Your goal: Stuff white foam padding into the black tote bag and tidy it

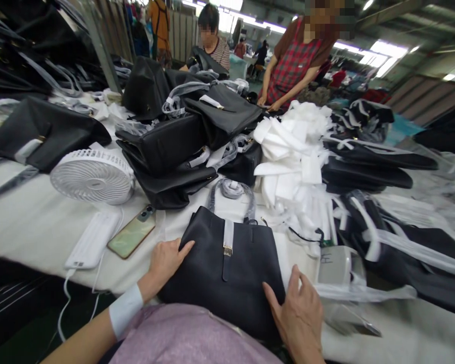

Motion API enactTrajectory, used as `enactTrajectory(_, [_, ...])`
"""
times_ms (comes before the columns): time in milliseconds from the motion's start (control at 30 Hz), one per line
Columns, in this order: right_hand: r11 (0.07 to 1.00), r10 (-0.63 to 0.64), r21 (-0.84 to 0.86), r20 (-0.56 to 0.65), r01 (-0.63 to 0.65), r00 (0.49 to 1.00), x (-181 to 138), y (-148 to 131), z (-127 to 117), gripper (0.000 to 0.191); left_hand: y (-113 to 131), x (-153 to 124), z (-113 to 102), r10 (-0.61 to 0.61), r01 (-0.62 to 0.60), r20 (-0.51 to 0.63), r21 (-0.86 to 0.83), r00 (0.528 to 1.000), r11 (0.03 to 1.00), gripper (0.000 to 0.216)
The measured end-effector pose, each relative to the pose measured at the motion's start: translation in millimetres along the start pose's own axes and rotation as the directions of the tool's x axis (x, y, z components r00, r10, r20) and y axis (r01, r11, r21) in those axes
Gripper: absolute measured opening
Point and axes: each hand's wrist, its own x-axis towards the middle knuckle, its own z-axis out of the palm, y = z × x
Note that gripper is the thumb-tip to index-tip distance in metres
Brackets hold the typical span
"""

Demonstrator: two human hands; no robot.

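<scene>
A: Where is the black handbag (227, 275)?

B: It lies flat on the white table (34, 222) at the near edge, strap clasp up, its wrapped handles (231, 194) pointing away from the person.

A: And the hands?

B: The left hand (166, 263) rests flat on the handbag's left edge, fingers spread and pinching nothing. The right hand (299, 316) lies against the handbag's lower right corner, fingers loosely open, thumb on the leather; it clasps nothing either.

A: What lies around the handbag?

B: Just left of it, a phone (132, 235) and a white power bank (93, 240) with a cable hanging off the table. Farther left, behind those, a white fan (93, 177). Behind the handbag, a stack of black bags (182, 146). To its right rear, a pile of white foam sheets (293, 151). Just right of it, a grey box (335, 265).

A: Anyone else?

B: Beyond the stack, a person in a red plaid apron (293, 63) bends over the table, and another in a striped top (220, 50) sits farther back.
</scene>
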Motion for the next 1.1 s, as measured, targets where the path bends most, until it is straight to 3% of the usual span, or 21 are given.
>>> enactTrajectory(100, [0.935, -0.309, 0.145, -0.111, 0.323, 0.945, 20, -34, -7, 0.057, -1, 1, 2, 0.008, -0.008, -0.006, -0.002, 1.000, 1.000, 0.058])
enactTrajectory(200, [0.768, -0.558, 0.328, -0.079, 0.550, 0.826, 46, -81, 1, 0.045, 1, 3, 3, -0.006, 0.006, -0.015, -0.024, 1.000, 1.000, 0.059])
enactTrajectory(300, [0.597, -0.718, 0.444, -0.076, 0.668, 0.692, 62, -126, 24, 0.044, 4, 3, 1, -0.040, 0.039, -0.007, -0.088, 0.999, 0.995, 0.059])
enactTrajectory(400, [0.527, -0.782, 0.467, -0.062, 0.710, 0.620, 65, -156, 54, 0.046, -1, 4, -6, 0.002, -0.003, -0.006, -0.141, 1.000, 0.990, 0.056])
enactTrajectory(567, [0.569, -0.767, 0.417, -0.042, 0.709, 0.641, 60, -161, 79, 0.049, -43, -11, -28, 0.238, -0.240, -0.033, -0.084, 0.971, 0.967, 0.049])
enactTrajectory(667, [0.579, -0.755, 0.416, -0.052, 0.701, 0.654, 60, -160, 78, 0.049, -71, -24, -50, 0.202, -0.203, -0.028, -0.040, 0.979, 0.978, 0.044])
enactTrajectory(800, [0.577, -0.751, 0.431, -0.055, 0.694, 0.658, 60, -161, 74, 0.049, -74, -25, -72, 0.073, -0.099, -0.242, -0.100, 0.968, 0.990, 0.039])
enactTrajectory(867, [0.579, -0.744, 0.445, -0.054, 0.683, 0.666, 59, -161, 72, 0.049, -59, -21, -64, 0.071, -0.144, -0.307, -0.220, 0.949, 0.965, 0.035])
enactTrajectory(967, [0.588, -0.717, 0.475, -0.067, 0.654, 0.694, 57, -158, 69, 0.048, -26, -16, -30, 0.130, -0.229, -0.308, -0.313, 0.942, 0.922, 0.035])
enactTrajectory(1100, [0.587, -0.680, 0.537, -0.079, 0.606, 0.729, 51, -156, 65, 0.048, 6, -22, 10, 0.099, -0.185, -0.419, -0.170, 0.903, 0.968, 0.044])
